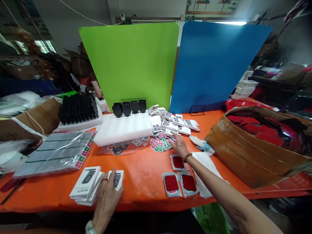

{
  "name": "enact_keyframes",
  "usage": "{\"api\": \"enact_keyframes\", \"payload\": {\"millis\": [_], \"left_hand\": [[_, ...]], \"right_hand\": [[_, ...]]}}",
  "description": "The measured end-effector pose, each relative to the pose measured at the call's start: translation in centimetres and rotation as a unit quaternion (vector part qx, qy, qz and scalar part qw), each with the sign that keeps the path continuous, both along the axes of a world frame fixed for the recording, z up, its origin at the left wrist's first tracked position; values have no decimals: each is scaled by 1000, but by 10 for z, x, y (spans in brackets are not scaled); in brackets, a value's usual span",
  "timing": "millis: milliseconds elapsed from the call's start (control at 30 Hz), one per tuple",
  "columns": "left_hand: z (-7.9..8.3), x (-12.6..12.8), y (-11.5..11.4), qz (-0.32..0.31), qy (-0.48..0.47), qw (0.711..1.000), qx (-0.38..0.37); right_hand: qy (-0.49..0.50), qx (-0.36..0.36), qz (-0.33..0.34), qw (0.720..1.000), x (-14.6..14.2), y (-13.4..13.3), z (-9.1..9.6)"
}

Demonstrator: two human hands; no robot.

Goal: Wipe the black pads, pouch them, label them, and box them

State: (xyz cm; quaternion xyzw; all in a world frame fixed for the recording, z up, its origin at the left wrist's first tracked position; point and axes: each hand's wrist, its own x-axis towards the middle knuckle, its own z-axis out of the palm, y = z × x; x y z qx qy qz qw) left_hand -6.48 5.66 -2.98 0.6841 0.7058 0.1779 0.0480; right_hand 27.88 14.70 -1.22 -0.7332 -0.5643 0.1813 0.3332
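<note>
My left hand [109, 199] is closed on a small white box [120, 177] with a dark round device printed on it. Just left of it lies a stack of similar white boxes [85, 182], the top one marked MAGNETIC. My right hand [179, 146] stretches forward with its fingers apart, at the near edge of a loose pile of small white boxes [176, 121]. Its fingertips are by one box, and I cannot tell whether they touch it. Below the pile, red and green printed cards [161, 144] lie scattered. Three red square pads [171, 183] in grey wrappers rest nearer me.
A white foam tray [124, 128] holds several black stands [126, 108]. Plastic-wrapped sheets [58, 151] lie left. A cardboard box [234, 152] of red pieces stands right, beside a white cloth [206, 169]. Green [131, 65] and blue [214, 65] panels rise behind the orange table [141, 182].
</note>
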Motion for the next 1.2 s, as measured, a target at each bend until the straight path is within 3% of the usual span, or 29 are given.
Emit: {"api": "enact_keyframes", "payload": {"millis": [167,333,500,600,667,733,867,933,1000,1067,1200], "left_hand": [[-16,-4,1,-29,55,998,-2],[-21,-4,-4,-17,0,1000,11],[-2,8,-17,-7,-145,988,55],[16,25,-25,-3,-272,962,22],[25,38,-29,6,-379,924,-46],[32,51,-33,4,-513,849,-123],[37,76,-47,-33,-739,599,-306],[35,83,-57,-47,-760,510,-401],[31,85,-68,-34,-744,484,-458],[26,83,-79,-11,-733,491,-471],[19,76,-92,15,-747,492,-448]], "right_hand": [[-30,-66,-118,990,11,41,-7],[-12,-108,-169,980,20,65,-10],[60,-112,-154,980,42,69,3],[97,-79,-108,986,48,54,20],[120,-62,-59,989,42,34,30],[152,-54,23,987,26,4,38],[220,-18,283,933,-28,-75,41],[211,-34,344,914,-53,-110,40],[189,-47,400,895,-65,-130,38],[162,-59,430,886,-63,-134,34],[31,-100,387,916,-34,-115,18]]}}
